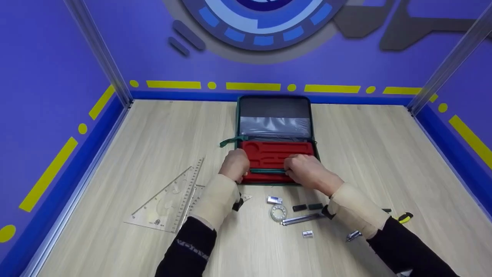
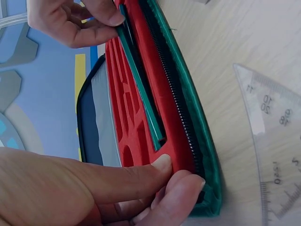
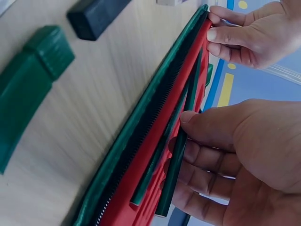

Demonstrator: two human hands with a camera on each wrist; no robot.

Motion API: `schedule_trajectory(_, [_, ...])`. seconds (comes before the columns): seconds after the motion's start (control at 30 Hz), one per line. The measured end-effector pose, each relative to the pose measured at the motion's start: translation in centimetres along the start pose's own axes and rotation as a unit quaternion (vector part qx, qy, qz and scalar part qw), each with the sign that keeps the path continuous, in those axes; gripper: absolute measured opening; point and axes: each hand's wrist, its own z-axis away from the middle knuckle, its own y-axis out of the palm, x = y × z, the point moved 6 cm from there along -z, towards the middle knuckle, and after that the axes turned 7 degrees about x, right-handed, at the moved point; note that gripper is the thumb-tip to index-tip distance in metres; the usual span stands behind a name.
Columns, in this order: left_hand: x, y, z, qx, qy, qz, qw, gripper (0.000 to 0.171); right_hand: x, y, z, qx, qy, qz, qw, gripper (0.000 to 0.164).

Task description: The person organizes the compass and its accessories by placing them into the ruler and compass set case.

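Observation:
A green zip case [image 1: 311,115] lies unfolded, with a red moulded insert [image 1: 276,149] in its near half. At the insert's near left corner, my left hand [image 1: 235,163] grips the case edge, thumb on the red insert [image 2: 162,99] and fingers on the zipped side. My right hand [image 1: 307,169] pinches a dark green pencil [image 3: 171,174] between thumb and fingers, close over the near slot. Beside it, a second green pencil [image 3: 150,174] lies along the insert. From the head, the right hand covers the pencils' right ends.
Clear set squares [image 1: 161,204] and a ruler lie left. Nearer me are an eraser [image 1: 274,199], a tape roll [image 1: 278,212], two dark blocks [image 1: 299,207], silver drawing tools [image 1: 301,219] and a sharpener [image 1: 307,233]. A yellow-black cutter [image 1: 405,217] lies right. Blue walls enclose the table.

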Motion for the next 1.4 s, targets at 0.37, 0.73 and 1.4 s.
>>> schedule_trajectory(0.37, [-0.2, -0.2, 0.1, -0.018, 0.003, -0.027, 0.9995, 0.013, -0.1, 0.8, -0.7, -0.002, 0.004, -0.005, 1.000, 0.006])
schedule_trajectory(0.73, [-0.2, -0.1, 0.0, -0.014, 0.009, -0.035, 0.9992, 0.015, -0.1, 0.9, -0.7, -0.019, 0.006, -0.003, 1.000, 0.008])
schedule_trajectory(1.4, [-0.3, -0.1, 0.2, -0.014, 0.005, -0.027, 0.9995, 0.017, -0.5, 1.1, -1.0, -0.006, 0.032, -0.015, 0.999, 0.005])
